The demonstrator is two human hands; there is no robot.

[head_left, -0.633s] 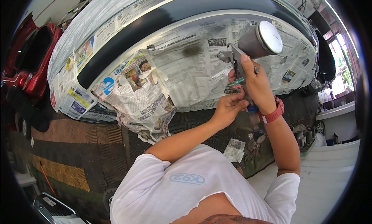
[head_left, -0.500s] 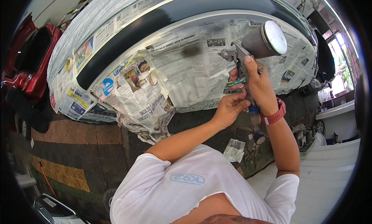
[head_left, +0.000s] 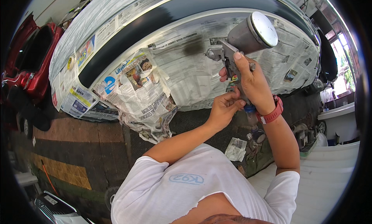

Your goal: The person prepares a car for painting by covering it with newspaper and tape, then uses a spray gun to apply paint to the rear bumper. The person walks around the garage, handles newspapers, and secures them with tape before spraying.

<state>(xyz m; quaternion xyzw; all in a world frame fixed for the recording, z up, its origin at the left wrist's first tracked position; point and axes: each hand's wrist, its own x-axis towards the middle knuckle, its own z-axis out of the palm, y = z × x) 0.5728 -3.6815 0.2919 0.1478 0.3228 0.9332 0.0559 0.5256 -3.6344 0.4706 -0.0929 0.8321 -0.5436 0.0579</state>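
The fingers of the right hand are wrapped around the handle of a spray gun, with the thumb high behind its body. The thumb and forefinger of the left hand are bent close together at the foot of this handle; whether they pinch a small part there, I cannot tell. The gun is in front of the chest, its metal cup tilted and its nozzle toward the left. Beyond it, the covering looks complete: newspaper lies below the dark curved panel, and a silvery sheet above. A dark smudge marks the paper. The panel appears evenly dark, but whether it needs more coating, the view does not show.
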